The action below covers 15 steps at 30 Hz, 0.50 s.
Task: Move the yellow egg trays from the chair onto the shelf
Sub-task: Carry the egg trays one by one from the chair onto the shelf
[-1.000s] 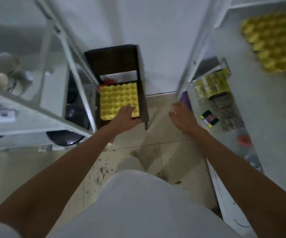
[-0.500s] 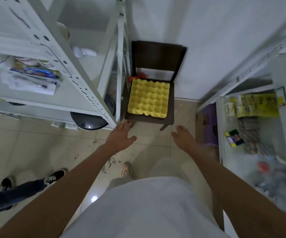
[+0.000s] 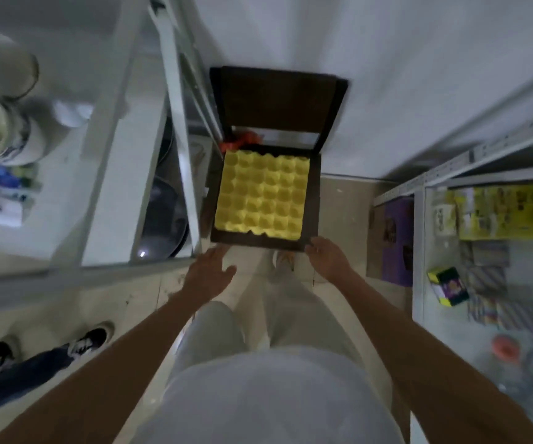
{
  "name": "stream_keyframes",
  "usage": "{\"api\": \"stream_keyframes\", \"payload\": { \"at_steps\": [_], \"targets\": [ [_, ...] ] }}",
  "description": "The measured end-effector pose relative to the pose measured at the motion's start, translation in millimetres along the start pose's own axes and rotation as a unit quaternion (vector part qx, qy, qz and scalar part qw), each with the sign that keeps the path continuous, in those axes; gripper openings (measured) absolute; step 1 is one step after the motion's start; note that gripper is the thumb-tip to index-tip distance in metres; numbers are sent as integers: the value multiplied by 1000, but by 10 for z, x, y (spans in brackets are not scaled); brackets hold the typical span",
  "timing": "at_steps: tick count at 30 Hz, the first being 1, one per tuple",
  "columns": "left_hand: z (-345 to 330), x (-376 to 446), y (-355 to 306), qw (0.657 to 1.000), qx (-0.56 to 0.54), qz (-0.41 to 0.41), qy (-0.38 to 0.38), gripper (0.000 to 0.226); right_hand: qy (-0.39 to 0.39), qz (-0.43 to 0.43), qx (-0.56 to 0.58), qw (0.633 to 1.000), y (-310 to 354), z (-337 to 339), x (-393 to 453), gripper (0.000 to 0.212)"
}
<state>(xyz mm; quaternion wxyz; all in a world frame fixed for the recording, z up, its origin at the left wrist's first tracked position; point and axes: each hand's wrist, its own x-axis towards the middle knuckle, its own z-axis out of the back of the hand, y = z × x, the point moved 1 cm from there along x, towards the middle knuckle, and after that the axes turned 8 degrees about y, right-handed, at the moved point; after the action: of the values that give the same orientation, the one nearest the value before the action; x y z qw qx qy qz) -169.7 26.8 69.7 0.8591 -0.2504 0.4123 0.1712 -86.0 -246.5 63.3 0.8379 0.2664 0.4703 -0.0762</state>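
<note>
Two bare hands are held out toward a dark chair (image 3: 278, 104) set against the wall. A yellow egg tray (image 3: 262, 193) lies flat on its seat. The left hand (image 3: 209, 274) is spread open, empty, just short of the seat's front edge. The right hand (image 3: 327, 259) is loosely open at the front right corner; contact cannot be told.

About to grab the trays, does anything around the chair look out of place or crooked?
Mostly tidy. The yellow egg tray lies flat and square on the chair. One oddity: something crumpled and orange is wedged behind the tray's back left corner, too blurred to identify.
</note>
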Motion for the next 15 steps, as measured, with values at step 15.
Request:
{"api": "stream_keyframes", "payload": {
  "at_steps": [15],
  "targets": [
    [349, 2611, -263, 976, -117, 122, -140, 46, 3, -110, 186, 976, -143, 423, 2525, 30]
  ]
}}
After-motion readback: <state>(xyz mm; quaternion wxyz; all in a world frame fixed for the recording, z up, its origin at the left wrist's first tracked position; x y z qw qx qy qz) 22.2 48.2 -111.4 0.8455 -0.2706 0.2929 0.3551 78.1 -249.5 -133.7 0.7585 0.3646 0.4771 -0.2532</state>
